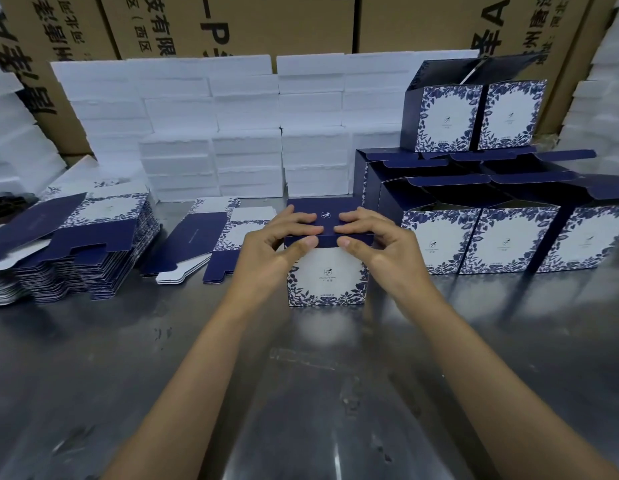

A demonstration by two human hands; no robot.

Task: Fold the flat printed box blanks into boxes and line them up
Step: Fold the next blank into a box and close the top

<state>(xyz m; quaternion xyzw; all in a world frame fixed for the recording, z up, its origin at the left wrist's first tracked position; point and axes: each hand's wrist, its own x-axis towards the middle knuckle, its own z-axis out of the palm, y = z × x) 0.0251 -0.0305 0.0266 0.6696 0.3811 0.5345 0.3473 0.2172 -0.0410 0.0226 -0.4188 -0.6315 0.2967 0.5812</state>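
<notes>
Steel table [93, 358]: hands' grip hides box [327, 282] lid.

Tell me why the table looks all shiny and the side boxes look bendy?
Head view: the metal table mirrors overhead light as pale smeary glare and reflects the forearms; the wide-angle lens bows the edges, so the cardboard cartons and the foam blocks lean outward; corners look soft and blurred, while the folded box under the left hand and right hand is sharpest.
</notes>
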